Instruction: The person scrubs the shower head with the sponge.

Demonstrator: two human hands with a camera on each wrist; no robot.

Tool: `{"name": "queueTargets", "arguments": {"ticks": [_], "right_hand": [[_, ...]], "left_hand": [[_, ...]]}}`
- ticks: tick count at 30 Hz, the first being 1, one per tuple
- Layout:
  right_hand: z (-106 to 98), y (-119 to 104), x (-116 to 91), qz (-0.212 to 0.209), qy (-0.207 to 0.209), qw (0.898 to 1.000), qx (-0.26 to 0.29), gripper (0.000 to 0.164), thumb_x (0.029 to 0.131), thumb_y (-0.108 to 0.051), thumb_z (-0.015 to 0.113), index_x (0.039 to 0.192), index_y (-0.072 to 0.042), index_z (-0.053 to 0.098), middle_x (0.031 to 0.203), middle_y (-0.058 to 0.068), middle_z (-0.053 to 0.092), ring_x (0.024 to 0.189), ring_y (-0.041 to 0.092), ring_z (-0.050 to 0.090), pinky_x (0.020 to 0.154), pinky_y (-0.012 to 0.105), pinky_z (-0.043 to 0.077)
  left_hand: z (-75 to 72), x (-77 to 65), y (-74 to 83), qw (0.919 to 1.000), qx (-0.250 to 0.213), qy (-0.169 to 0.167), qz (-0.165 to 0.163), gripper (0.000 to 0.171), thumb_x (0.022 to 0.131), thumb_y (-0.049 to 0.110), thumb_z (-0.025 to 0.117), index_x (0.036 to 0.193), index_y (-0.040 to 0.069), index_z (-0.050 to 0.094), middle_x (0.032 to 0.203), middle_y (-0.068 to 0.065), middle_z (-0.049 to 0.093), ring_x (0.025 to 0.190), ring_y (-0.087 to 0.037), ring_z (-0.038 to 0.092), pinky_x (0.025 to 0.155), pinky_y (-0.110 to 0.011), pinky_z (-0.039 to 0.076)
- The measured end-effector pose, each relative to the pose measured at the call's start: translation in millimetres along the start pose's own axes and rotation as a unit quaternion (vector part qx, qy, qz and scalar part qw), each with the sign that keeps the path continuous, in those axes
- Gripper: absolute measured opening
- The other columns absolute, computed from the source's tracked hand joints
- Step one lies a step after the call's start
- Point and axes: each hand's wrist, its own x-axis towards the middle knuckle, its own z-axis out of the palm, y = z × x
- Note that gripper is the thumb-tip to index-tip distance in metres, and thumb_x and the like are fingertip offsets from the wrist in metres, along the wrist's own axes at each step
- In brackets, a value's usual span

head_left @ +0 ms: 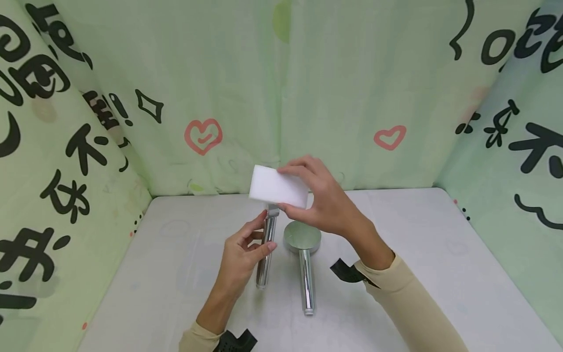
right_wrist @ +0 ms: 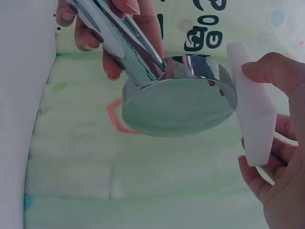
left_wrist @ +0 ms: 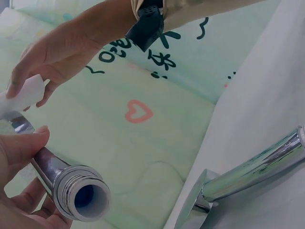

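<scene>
My left hand (head_left: pixel 242 252) grips a chrome shower head (head_left: pixel 266 261) by its handle, lifted over the table with the head end up. In the left wrist view its open threaded end (left_wrist: pixel 90 198) points toward the camera. A white sponge block (head_left: pixel 270 185) is pinched between the thumb and fingers of my right hand (head_left: pixel 325 200). The sponge hides the round head in the head view. From the right wrist, the sponge's flat side (right_wrist: pixel 252 109) lies right at the rim of the round head (right_wrist: pixel 178 109).
Close to the right of the held one, a second chrome shower head (head_left: pixel 307 281) lies on the white table (head_left: pixel 378 313), its handle toward me. Pale green printed curtains (head_left: pixel 281 98) stand at the back and both sides.
</scene>
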Motion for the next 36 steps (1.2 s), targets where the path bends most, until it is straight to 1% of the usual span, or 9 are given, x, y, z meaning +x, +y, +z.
{"name": "queueTargets", "arguments": {"ticks": [8, 13, 16, 20, 25, 27, 30, 33, 36], "right_hand": [[5, 1, -11, -0.039, -0.003, 0.999, -0.018, 0.055, 0.080, -0.021, 0.083, 0.129, -0.008, 0.062, 0.129, 0.007, 0.056, 0.121, 0.022, 0.048, 0.088, 0.034, 0.055], [6, 3, -15, -0.074, -0.018, 0.997, -0.024, 0.055, 0.081, -0.022, 0.083, 0.130, -0.008, 0.062, 0.128, 0.007, 0.057, 0.119, 0.023, 0.050, 0.088, 0.032, 0.053], [6, 6, -18, -0.099, -0.028, 0.994, -0.032, 0.056, 0.080, -0.022, 0.084, 0.130, -0.008, 0.063, 0.128, 0.007, 0.057, 0.120, 0.024, 0.051, 0.086, 0.032, 0.054], [7, 11, -19, -0.134, -0.030, 0.989, -0.059, 0.056, 0.080, -0.020, 0.085, 0.131, -0.008, 0.063, 0.128, 0.008, 0.058, 0.117, 0.025, 0.052, 0.085, 0.031, 0.055], [9, 13, -17, -0.171, -0.001, 0.978, -0.117, 0.056, 0.080, -0.017, 0.084, 0.131, -0.006, 0.062, 0.127, 0.010, 0.060, 0.111, 0.028, 0.055, 0.087, 0.033, 0.053], [9, 12, -15, -0.172, 0.013, 0.976, -0.130, 0.057, 0.080, -0.018, 0.084, 0.131, -0.005, 0.062, 0.126, 0.011, 0.060, 0.110, 0.028, 0.056, 0.088, 0.034, 0.053], [7, 9, -11, -0.156, 0.027, 0.979, -0.125, 0.056, 0.081, -0.019, 0.083, 0.130, -0.005, 0.062, 0.126, 0.011, 0.060, 0.111, 0.029, 0.055, 0.088, 0.033, 0.054], [4, 6, -6, -0.126, 0.029, 0.987, -0.093, 0.056, 0.080, -0.020, 0.083, 0.130, -0.004, 0.062, 0.127, 0.012, 0.058, 0.116, 0.029, 0.053, 0.087, 0.033, 0.055], [-1, 3, -2, -0.089, 0.031, 0.994, -0.053, 0.056, 0.080, -0.020, 0.083, 0.129, -0.004, 0.061, 0.127, 0.012, 0.057, 0.119, 0.027, 0.051, 0.086, 0.035, 0.056]], "left_hand": [[-0.3, 2.7, 1.6, 0.9992, 0.013, 0.038, -0.006, 0.063, 0.085, 0.003, 0.081, 0.142, 0.017, 0.060, 0.125, -0.010, 0.065, 0.103, -0.026, 0.061, 0.077, -0.025, 0.054], [-1.7, 3.2, 3.9, 0.9983, 0.032, 0.049, -0.001, 0.060, 0.085, 0.005, 0.082, 0.139, 0.020, 0.060, 0.121, -0.006, 0.067, 0.104, -0.027, 0.061, 0.080, -0.027, 0.054], [-1.8, 3.5, 5.5, 0.9983, 0.025, 0.053, 0.001, 0.062, 0.084, 0.002, 0.081, 0.139, 0.020, 0.059, 0.119, -0.007, 0.066, 0.104, -0.027, 0.062, 0.078, -0.026, 0.053], [-1.6, 3.0, 6.7, 0.9986, 0.022, 0.048, 0.000, 0.062, 0.084, 0.001, 0.081, 0.140, 0.018, 0.059, 0.118, -0.008, 0.065, 0.104, -0.027, 0.061, 0.076, -0.024, 0.053], [-1.4, 0.5, 6.4, 0.9997, 0.022, 0.013, -0.003, 0.056, 0.087, 0.005, 0.080, 0.139, 0.013, 0.060, 0.121, -0.010, 0.064, 0.105, -0.028, 0.059, 0.082, -0.025, 0.055], [-1.3, -0.3, 5.7, 0.9998, 0.019, -0.003, 0.001, 0.055, 0.087, 0.006, 0.079, 0.139, 0.011, 0.060, 0.124, -0.010, 0.064, 0.106, -0.028, 0.058, 0.083, -0.025, 0.056], [-1.5, -1.3, 3.8, 0.9998, 0.002, -0.019, 0.008, 0.058, 0.087, 0.002, 0.078, 0.141, 0.008, 0.058, 0.127, -0.012, 0.063, 0.106, -0.027, 0.059, 0.083, -0.025, 0.057], [-1.9, -1.8, 1.3, 0.9994, -0.010, -0.031, 0.014, 0.062, 0.086, -0.001, 0.078, 0.144, 0.005, 0.055, 0.128, -0.016, 0.063, 0.105, -0.024, 0.060, 0.082, -0.025, 0.057], [-2.4, -2.4, -1.2, 0.9989, -0.008, -0.041, 0.023, 0.063, 0.086, -0.002, 0.078, 0.144, 0.003, 0.055, 0.131, -0.018, 0.063, 0.104, -0.022, 0.061, 0.082, -0.024, 0.057]]}}
